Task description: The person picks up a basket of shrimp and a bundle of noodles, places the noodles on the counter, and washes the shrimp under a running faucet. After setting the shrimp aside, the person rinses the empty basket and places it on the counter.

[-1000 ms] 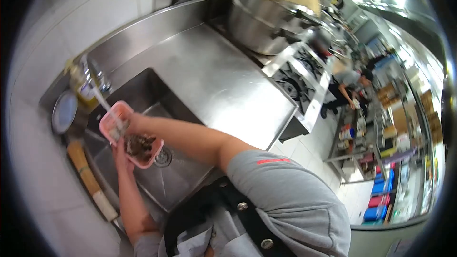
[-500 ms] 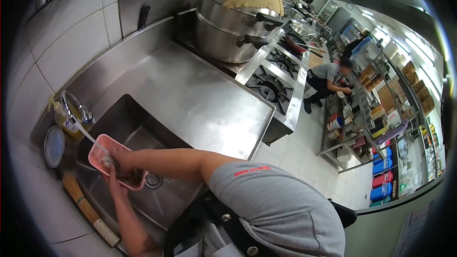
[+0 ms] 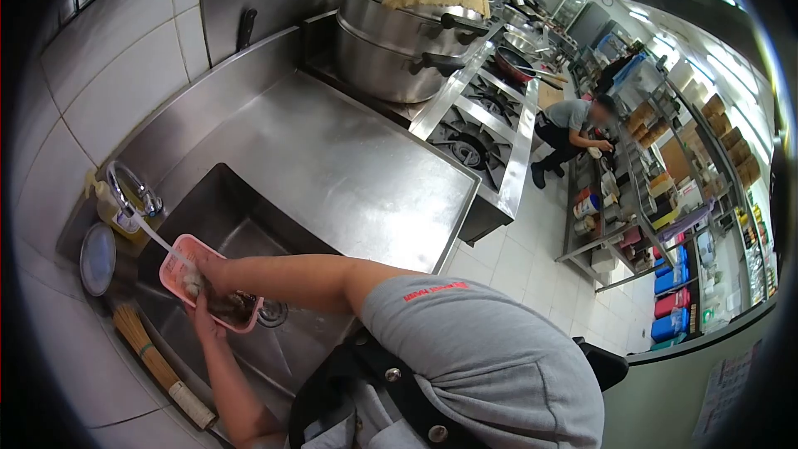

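A pink plastic basket (image 3: 184, 260) with dark pieces of food (image 3: 233, 308) in it is held over the steel sink (image 3: 241, 224). Water runs from the tap (image 3: 131, 189) into the basket's far end. My left hand (image 3: 201, 321) grips the basket from below at its near side. My right hand (image 3: 213, 271) reaches into the basket from the right and rests among the wet food under the stream.
A round plate (image 3: 97, 259) and a bamboo brush (image 3: 158, 366) lie left of the sink. A steel counter (image 3: 332, 158) runs toward a big covered steamer pot (image 3: 407, 25) and gas burners (image 3: 470, 145). Another person (image 3: 573, 129) bends at shelves far right.
The view has swung so the sink sits lower left. The basket stays under the stream, and my right hand has gone into it among the food.
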Tool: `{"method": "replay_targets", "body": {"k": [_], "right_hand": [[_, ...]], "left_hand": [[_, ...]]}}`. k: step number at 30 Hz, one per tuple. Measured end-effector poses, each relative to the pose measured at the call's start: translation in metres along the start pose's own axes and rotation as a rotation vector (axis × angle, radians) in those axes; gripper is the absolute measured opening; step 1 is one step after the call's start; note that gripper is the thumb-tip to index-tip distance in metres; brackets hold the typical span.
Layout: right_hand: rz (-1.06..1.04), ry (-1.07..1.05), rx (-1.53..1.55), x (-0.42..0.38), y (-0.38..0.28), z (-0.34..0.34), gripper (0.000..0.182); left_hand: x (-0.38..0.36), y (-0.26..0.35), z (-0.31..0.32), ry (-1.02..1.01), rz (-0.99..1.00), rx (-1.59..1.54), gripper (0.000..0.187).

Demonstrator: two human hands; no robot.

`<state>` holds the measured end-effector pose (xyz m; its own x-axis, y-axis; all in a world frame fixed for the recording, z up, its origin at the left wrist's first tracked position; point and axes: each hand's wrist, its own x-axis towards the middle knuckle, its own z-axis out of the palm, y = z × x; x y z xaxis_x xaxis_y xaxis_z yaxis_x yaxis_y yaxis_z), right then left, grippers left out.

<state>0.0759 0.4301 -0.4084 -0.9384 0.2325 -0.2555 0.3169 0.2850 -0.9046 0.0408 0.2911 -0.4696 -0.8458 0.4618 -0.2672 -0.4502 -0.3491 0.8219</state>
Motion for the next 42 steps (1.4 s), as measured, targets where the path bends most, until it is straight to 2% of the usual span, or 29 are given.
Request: {"method": "replay_targets", "body": {"k": [7, 10, 18, 24, 27, 32, 36, 39, 42], "right_hand": [[0.031, -0.025, -0.007, -0.022, -0.030, -0.008, 0.041], [0.074, -0.038, 0.087, -0.005, -0.013, 0.000, 0.040], [-0.003, -0.110, -0.132, -0.005, -0.008, -0.008, 0.051], [-0.046, -0.149, -0.232, -0.001, -0.003, -0.004, 0.060], [-0.065, -0.159, -0.261, 0.006, 0.001, -0.002, 0.065], [-0.050, -0.112, -0.232, -0.014, -0.019, -0.012, 0.074], [-0.017, -0.141, -0.211, 0.011, 0.000, -0.004, 0.079], [-0.042, -0.120, -0.067, 0.003, -0.008, -0.012, 0.083], [0.019, -0.218, -0.102, 0.009, -0.012, -0.012, 0.091]], "left_hand": [[0.007, -0.002, -0.011, -0.026, -0.068, -0.032, 0.054], [0.005, 0.001, -0.013, 0.005, -0.102, -0.003, 0.052], [0.010, -0.011, -0.019, -0.043, -0.011, 0.051, 0.052], [0.003, -0.003, -0.010, -0.044, -0.075, 0.051, 0.055], [0.009, -0.009, -0.017, -0.092, -0.044, 0.061, 0.057], [0.001, -0.001, -0.011, -0.034, -0.078, 0.038, 0.055], [-0.004, 0.004, -0.003, 0.071, -0.094, 0.006, 0.051], [0.000, 0.003, -0.010, 0.045, -0.098, 0.011, 0.048], [0.001, 0.004, -0.013, -0.057, -0.089, -0.040, 0.047]]}}
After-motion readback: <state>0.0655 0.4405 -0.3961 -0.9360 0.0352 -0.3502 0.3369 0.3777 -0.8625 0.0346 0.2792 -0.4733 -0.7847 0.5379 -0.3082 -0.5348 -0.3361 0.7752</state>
